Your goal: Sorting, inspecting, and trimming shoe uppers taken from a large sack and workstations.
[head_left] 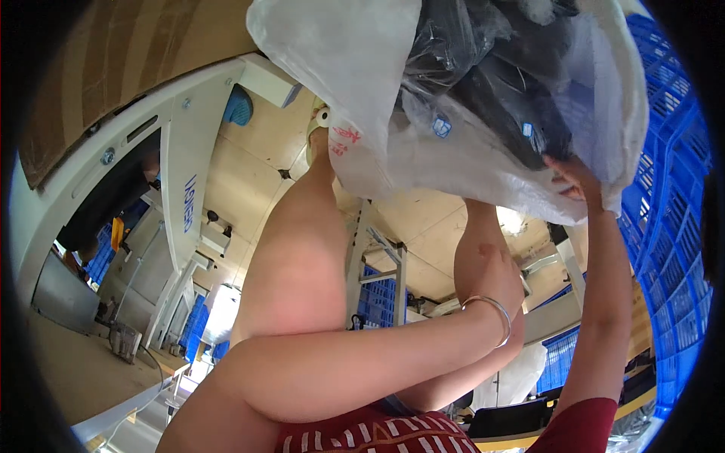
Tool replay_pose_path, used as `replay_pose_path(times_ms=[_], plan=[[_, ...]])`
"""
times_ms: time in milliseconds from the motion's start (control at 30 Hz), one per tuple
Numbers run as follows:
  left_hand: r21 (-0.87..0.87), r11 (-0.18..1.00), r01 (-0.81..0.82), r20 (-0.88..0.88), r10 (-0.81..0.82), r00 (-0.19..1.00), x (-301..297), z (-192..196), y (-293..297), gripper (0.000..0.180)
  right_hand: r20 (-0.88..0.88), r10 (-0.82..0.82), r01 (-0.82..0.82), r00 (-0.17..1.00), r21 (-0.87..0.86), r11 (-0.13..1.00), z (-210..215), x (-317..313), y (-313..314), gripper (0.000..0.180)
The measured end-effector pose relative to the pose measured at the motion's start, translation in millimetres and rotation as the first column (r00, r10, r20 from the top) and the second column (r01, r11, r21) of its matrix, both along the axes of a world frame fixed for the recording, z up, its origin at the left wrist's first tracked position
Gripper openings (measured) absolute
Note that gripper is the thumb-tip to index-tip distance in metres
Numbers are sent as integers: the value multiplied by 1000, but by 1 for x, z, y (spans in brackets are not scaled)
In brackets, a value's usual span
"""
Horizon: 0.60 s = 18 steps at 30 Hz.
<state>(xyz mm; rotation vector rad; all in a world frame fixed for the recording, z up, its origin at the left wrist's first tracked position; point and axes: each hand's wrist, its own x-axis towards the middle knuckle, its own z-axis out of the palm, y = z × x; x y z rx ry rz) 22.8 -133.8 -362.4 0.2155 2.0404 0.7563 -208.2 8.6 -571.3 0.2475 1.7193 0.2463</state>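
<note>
A large white woven sack [461, 170] hangs open in front of my legs. Inside lie black items in clear plastic bags [506, 90], some bearing small blue-and-white labels; what the items are is hidden by folds and wrapping. My right hand [580, 183] reaches over the sack's near right rim, fingers apart, its fingertips against the lower end of a dark bagged bundle. Across my lap runs my left arm, with a silver bangle at the wrist. My left hand [495, 275] rests on my right leg near the knee, holding nothing; its fingertips are partly hidden.
Blue plastic crates [664, 189] stand stacked along the right side. At the left is a white machine frame [192, 166] beside a cardboard box [98, 75]. A metal stool frame [385, 264] and tan tiled floor [257, 166] show between and beside my legs.
</note>
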Motion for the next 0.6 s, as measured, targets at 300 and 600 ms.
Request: replay_pose_path(times_ms=[300,600], plan=[[-92,996,19,-75,-26,997,6,12,-22,28,-193,-301,268,934,-179,947,-12,-12,-11,87],[-153,896,-418,-322,355,878,-15,-8,4,39,-63,184,-193,981,-429,882,-32,-10,33,27]])
